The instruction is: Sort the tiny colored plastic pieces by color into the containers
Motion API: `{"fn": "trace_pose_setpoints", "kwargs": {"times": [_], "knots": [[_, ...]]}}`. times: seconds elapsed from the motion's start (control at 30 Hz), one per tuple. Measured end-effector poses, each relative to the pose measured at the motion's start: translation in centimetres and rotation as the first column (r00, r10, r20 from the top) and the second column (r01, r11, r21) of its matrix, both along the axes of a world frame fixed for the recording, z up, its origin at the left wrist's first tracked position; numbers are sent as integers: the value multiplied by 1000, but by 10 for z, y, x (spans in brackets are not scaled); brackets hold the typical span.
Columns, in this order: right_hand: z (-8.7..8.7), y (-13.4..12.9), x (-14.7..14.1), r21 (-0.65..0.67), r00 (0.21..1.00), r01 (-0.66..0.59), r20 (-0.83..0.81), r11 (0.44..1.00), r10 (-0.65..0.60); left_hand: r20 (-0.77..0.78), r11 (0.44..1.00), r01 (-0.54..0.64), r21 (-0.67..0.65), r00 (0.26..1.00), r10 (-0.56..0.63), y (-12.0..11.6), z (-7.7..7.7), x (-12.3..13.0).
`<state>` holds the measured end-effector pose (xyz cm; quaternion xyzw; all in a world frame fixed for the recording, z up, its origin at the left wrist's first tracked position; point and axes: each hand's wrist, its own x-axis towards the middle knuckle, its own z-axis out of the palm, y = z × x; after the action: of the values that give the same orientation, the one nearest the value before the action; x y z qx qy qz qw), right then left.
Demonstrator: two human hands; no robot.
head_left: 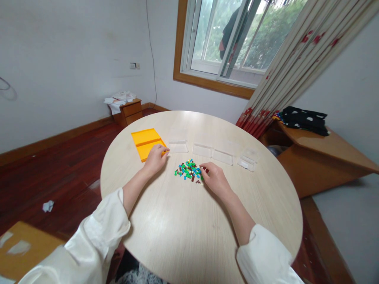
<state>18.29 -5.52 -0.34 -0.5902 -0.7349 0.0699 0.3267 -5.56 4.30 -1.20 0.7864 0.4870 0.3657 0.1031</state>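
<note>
On the round table a pile of small toy building bricks (189, 170) in green, blue, brown and yellow lies loose. My right hand (215, 178) is at the pile's right edge, its thumb and index finger pinched around a small dark brown brick (206, 170). My left hand (155, 161) hovers at the right edge of an open yellow case (145, 138). Its fingers are curled together, and anything between the fingertips is too small to make out. Behind the pile stand clear plastic boxes: one (178, 147) near my left hand, others (202, 150) further right.
The round wooden table (183, 236) has a curved edge all around. Another clear box (246, 163) stands at its right side. A tilted wooden cabinet (319, 157) with black cloth on top is to the right. Papers lie on a small drawer unit (132, 109) at back left.
</note>
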Motion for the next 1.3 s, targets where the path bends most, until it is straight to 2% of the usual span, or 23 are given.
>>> {"fn": "trace_pose_setpoints", "kwargs": {"times": [0.17,0.33,0.47,0.57,0.9,1.3], "knots": [[0,-1,-8,-49,999,-41,13,998,41,-178,996,-89,22,980,92,3,-9,5],[1,-4,-20,-14,993,-99,62,995,99,-281,995,-96,1,955,93,1,-9,13],[-1,-8,-33,21,983,-164,87,986,162,-266,996,-91,-7,960,86,0,-11,14],[-3,-10,-38,-3,973,-202,118,979,201,-256,996,-87,-17,963,79,0,-11,12],[2,-9,-25,-54,976,-175,122,983,181,-311,994,-105,-38,946,88,-3,-2,11],[2,-10,-27,-85,970,-185,146,979,196,-245,994,-83,-67,967,64,-4,-4,10]]}}
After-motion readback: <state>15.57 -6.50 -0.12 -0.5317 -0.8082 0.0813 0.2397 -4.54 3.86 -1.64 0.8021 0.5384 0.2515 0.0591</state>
